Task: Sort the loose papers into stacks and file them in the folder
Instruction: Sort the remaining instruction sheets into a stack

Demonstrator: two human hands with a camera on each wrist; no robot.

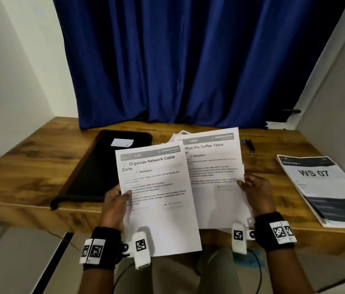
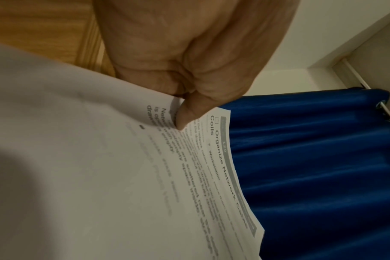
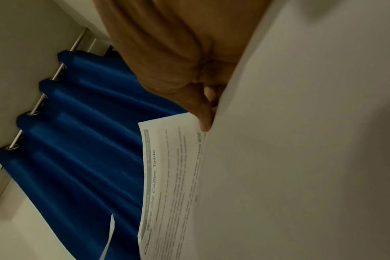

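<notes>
My left hand (image 1: 116,200) pinches the left edge of a white sheet headed "Organize Network Cable Coils" (image 1: 156,194), thumb on its printed face (image 2: 185,116). My right hand (image 1: 254,194) pinches the right edge of a sheet headed "Wipe the Coffee Table" (image 1: 214,166), thumb on top (image 3: 204,119). Both sheets are lifted above the desk's front edge, the left one overlapping the right one. A shut black folder (image 1: 103,166) with a small white label lies on the desk at the left. More loose papers (image 1: 178,135) peek out behind the held sheets.
A stack of printed papers marked "WS 07" (image 1: 324,187) lies at the right of the wooden desk (image 1: 29,153). A dark pen (image 1: 249,145) rests behind the sheets on the right. A blue curtain (image 1: 188,60) hangs behind the desk between white walls.
</notes>
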